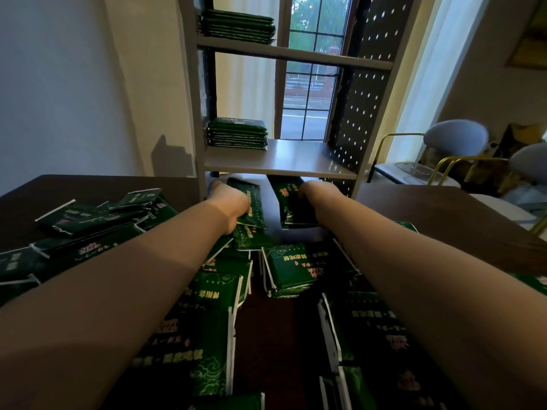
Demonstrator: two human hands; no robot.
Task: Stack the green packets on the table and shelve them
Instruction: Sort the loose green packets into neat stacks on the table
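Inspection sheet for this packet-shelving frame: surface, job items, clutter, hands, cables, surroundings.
Surface: dark table, bare at its far corners.
Job's things: loose green packets spread over the table; lower stack and upper stack on the shelves.
Clutter: nothing seen.
Grippers: left hand grips one packet; right hand grips a second packet, both near the table's far edge.
Cables: nothing seen.
Surroundings: shelf unit in front of a window; chairs to the right.

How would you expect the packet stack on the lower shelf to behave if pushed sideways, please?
Likely to shear: the stack is many thin, flat packets, and glossy wrappers probably slip. Tipping seems unlikely: it sits wide and low.
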